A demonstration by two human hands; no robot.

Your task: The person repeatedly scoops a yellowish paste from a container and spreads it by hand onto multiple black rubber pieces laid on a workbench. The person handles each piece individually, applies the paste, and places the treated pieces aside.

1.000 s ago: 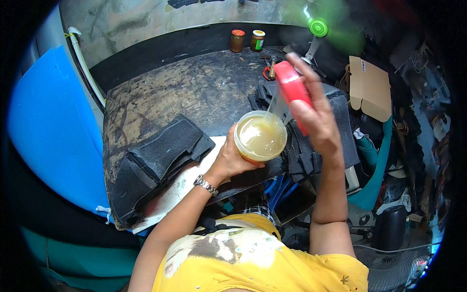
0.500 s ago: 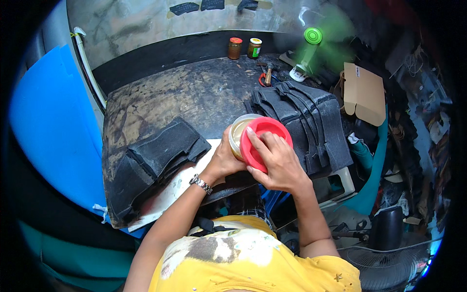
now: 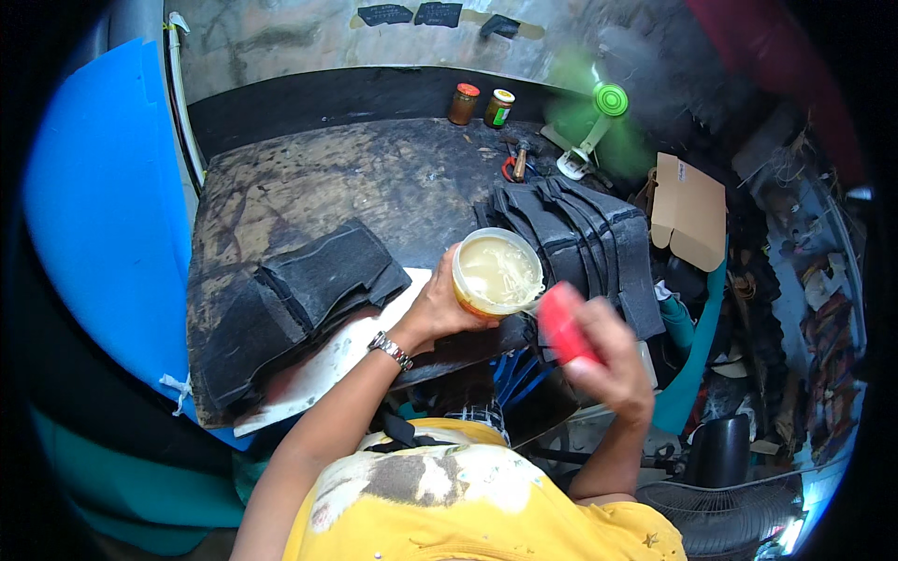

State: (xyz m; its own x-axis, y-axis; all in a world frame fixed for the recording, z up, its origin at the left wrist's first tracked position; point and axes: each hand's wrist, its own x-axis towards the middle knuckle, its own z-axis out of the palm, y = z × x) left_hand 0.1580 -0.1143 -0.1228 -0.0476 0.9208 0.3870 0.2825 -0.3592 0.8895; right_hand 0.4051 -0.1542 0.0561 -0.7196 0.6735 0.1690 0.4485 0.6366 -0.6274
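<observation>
Dark, scuffed and stained, the workbench (image 3: 374,178) fills the upper middle of the view, with a blue panel (image 3: 94,206) running along its nine o'clock side. Near the centre the left hand (image 3: 440,304) is wrapped around a round plastic tub (image 3: 498,273) of pale yellowish paste, fingers curled about its lower wall and thumb up the side, holding it open-mouthed and roughly level above the bench's near edge. Just beside it at four o'clock the right hand (image 3: 603,360) is closed on the red lid (image 3: 564,323) (blurred, so the exact finger placement cannot be told), clear of the rim. The tub looks light and thin-walled – likely to flex if squeezed – and its contents seem thick and sticky, so a grip low around the wall seems safest, keeping fingers off the smeared rim. Stacks of black rubbery strips lie at eight o'clock (image 3: 299,299) and at two o'clock (image 3: 580,234) of the tub. Farther off, at twelve o'clock, two small jars (image 3: 479,105) stand against the back wall, and a green fan (image 3: 599,117) spins beside a cardboard box (image 3: 689,210).
</observation>
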